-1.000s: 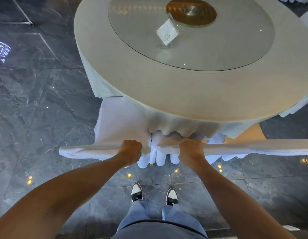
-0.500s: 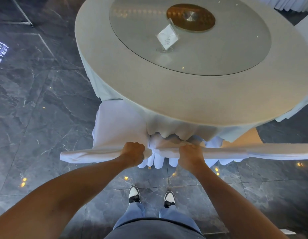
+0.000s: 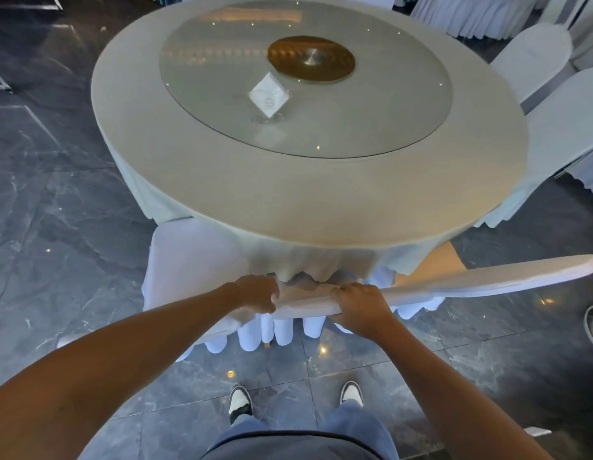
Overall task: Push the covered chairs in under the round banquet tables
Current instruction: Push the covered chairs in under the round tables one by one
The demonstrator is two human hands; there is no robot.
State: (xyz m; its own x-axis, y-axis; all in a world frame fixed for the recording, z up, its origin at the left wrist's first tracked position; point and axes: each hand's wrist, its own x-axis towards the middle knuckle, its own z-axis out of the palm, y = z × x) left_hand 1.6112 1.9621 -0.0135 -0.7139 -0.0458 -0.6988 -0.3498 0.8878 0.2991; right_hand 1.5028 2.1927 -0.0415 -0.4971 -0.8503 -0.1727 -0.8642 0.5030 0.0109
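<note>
A round banquet table (image 3: 321,207) in a pale cloth fills the upper middle. Two white-covered chairs stand side by side at its near edge. The left chair (image 3: 189,260) has its seat partly under the cloth, and my left forearm hides most of its back. My left hand (image 3: 258,293) is closed on the top of that back. The right chair (image 3: 487,277) shows its back top as a long white bar slanting up to the right. My right hand (image 3: 361,308) grips its near end. Both hands sit close to the table's hanging hem.
A glass turntable (image 3: 371,121) with a gold hub and a small card stand (image 3: 270,97) lies on the table. More covered chairs (image 3: 537,54) stand at the right, with skirted tables behind. The floor is dark glossy tile (image 3: 56,194). My feet are below.
Both hands have moved forward and closer together, right up to the tablecloth hem. The chair backs now slant instead of lying level, and my feet stand wider apart.
</note>
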